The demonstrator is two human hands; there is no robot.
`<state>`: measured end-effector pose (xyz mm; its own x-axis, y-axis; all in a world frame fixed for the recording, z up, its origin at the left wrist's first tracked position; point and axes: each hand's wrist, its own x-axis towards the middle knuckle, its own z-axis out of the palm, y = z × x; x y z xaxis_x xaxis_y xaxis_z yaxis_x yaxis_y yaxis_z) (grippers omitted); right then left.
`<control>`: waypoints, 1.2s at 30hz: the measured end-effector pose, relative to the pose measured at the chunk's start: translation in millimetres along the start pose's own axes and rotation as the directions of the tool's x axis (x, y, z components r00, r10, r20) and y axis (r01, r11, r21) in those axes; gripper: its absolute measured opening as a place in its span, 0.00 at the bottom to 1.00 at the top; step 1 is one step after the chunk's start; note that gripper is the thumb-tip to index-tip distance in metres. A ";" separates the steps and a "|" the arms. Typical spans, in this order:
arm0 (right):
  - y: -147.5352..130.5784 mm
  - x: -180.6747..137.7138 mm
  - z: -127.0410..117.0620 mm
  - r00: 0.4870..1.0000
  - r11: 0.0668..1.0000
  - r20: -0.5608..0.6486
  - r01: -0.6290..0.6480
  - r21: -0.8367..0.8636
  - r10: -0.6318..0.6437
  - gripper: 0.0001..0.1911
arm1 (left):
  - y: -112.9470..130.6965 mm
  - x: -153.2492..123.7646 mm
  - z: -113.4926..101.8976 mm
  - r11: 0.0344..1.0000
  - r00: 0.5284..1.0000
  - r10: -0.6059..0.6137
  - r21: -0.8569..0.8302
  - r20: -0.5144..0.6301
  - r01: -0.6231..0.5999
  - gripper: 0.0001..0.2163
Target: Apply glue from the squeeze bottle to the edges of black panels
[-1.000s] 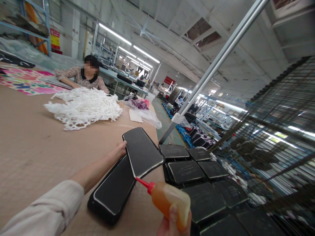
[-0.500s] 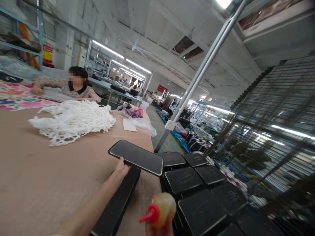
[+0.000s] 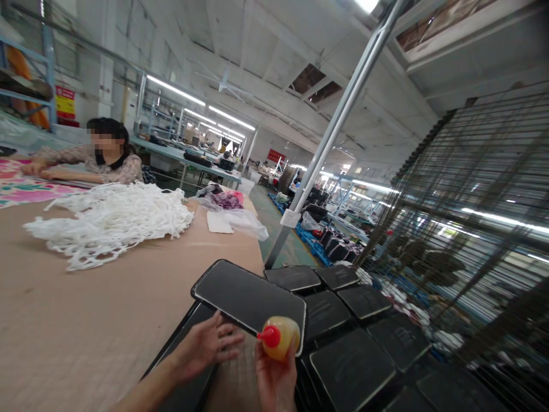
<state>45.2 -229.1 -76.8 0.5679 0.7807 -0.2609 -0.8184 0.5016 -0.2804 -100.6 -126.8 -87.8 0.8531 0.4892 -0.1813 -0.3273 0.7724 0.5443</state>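
My right hand [image 3: 277, 375] is wrapped round a squeeze bottle [image 3: 283, 337] with a red nozzle and yellowish contents, tilted so the nozzle points left. Just to its left, my left hand [image 3: 210, 343] is open, fingers spread, with nothing in it. Beyond both hands is a flat black rectangular panel [image 3: 244, 289] with rounded corners and a pale edge. The bottle overlaps its near right part in view. Below it, a second black piece [image 3: 171, 337] lies on the brown-covered table [image 3: 86, 326], partly hidden by my left hand and forearm.
Several stacked black panels [image 3: 351, 366] stand right of the table. A heap of white strips [image 3: 115, 220] and a plastic bag [image 3: 246, 222] lie farther back. A co-worker [image 3: 107, 154] sits at the far left. A metal post [image 3: 334, 137] rises past the table's end.
My left hand has let go of the black panel and moved nearer, its fingers opening. The panel is lower in view. My right hand has raised the bottle toward the panel.
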 end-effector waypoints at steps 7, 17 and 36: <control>0.9 -3.9 5.9 0.998 0.994 -0.008 -0.063 -0.085 0.063 0.25 | 72.2 11.2 22.8 0.487 0.987 0.087 0.858 0.138 -0.163 0.18; 20.5 -14.0 -2.8 0.990 0.981 0.114 -0.058 -0.183 0.080 0.21 | 124.7 87.5 74.0 -0.378 0.984 0.004 0.911 0.177 -0.162 0.26; -110.3 -38.0 47.8 0.823 0.708 0.097 0.536 -0.459 -0.560 0.21 | 168.3 27.4 68.3 -0.099 0.950 -0.276 0.978 0.148 -0.182 0.15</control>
<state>109.8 -296.3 8.2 0.9170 0.3977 0.0323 -0.2345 0.6027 -0.7627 -104.6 -11.1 54.8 0.9608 0.1913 -0.2009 0.2750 -0.5619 0.7802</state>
